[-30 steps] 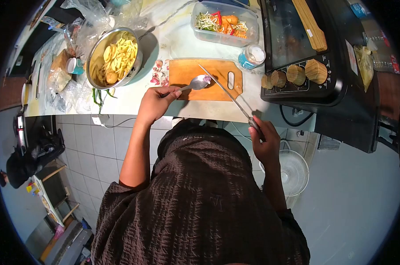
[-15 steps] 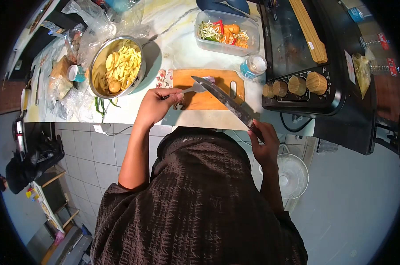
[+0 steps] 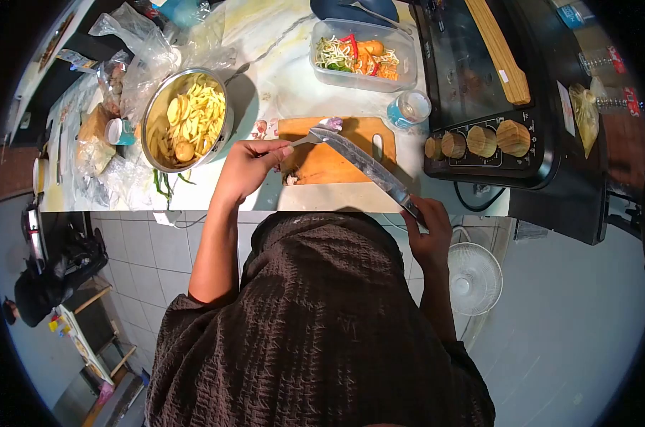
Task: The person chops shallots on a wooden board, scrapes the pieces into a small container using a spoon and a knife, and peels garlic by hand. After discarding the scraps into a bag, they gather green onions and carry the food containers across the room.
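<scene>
My left hand (image 3: 255, 167) is closed, pinching the handle of a metal fork (image 3: 306, 139) over the cutting board. In my right hand (image 3: 429, 226) is the black handle of a large kitchen knife (image 3: 365, 165), its blade slanting up and left across the board. The knife's tip meets the fork's head, whose tines are hard to make out. Small purple-white pieces, apparently shallot (image 3: 331, 124), lie by the tip at the far edge of the wooden cutting board (image 3: 344, 171). Peel-like scraps (image 3: 265, 129) lie just left of the board.
A steel pot (image 3: 226, 128) of cut yellow strips stands at left, near green chillies (image 3: 164, 186) and plastic bags (image 3: 134, 39). Behind the board are a plastic container (image 3: 365, 80) of vegetables and a small jar (image 3: 408, 108). A black oven (image 3: 550, 167) borders the right.
The knife has turned so more of its blade's flat side shows, with its tip slightly lower against the fork. My hands keep their holds. The view has shifted slightly.
</scene>
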`<state>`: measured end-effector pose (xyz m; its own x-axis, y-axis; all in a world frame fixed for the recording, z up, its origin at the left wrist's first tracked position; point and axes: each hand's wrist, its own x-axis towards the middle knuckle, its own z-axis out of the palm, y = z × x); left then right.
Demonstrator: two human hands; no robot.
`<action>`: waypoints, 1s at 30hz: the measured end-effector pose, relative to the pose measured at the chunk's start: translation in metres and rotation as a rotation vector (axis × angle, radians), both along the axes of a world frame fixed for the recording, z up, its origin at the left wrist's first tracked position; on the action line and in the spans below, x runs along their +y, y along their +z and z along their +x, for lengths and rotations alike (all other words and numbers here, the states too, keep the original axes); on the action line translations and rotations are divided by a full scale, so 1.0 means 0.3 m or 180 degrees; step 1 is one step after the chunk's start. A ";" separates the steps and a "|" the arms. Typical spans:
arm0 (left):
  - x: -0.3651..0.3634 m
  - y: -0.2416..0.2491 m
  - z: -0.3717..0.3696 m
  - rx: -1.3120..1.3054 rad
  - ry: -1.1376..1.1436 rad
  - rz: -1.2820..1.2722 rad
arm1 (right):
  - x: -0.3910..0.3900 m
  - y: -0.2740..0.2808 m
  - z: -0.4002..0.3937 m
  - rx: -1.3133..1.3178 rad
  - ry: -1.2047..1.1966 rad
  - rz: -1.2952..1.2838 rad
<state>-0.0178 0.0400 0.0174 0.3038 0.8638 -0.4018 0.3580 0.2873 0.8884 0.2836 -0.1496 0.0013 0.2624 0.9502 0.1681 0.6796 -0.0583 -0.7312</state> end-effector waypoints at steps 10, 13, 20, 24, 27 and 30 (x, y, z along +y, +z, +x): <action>0.070 0.011 0.002 0.0048 0.0066 0.0152 | -0.065 -0.031 0.028 -0.0123 -0.0200 0.0097; 0.092 0.029 0.012 0.0079 0.0029 0.0090 | -0.094 -0.020 0.028 0.0040 -0.0267 -0.0001; 0.153 0.085 0.181 0.0538 -0.0541 0.1032 | -0.222 -0.043 0.004 0.0483 -0.0893 -0.0227; 0.173 0.181 0.363 0.1503 -0.1212 0.2520 | -0.271 -0.032 -0.014 0.0593 -0.1190 -0.0245; 0.198 0.181 0.471 0.1726 -0.1387 0.3574 | -0.284 -0.011 -0.039 0.0629 -0.1310 -0.0120; 0.229 0.154 0.529 0.1915 -0.1613 0.4375 | -0.285 0.010 -0.052 0.0601 -0.1390 -0.0025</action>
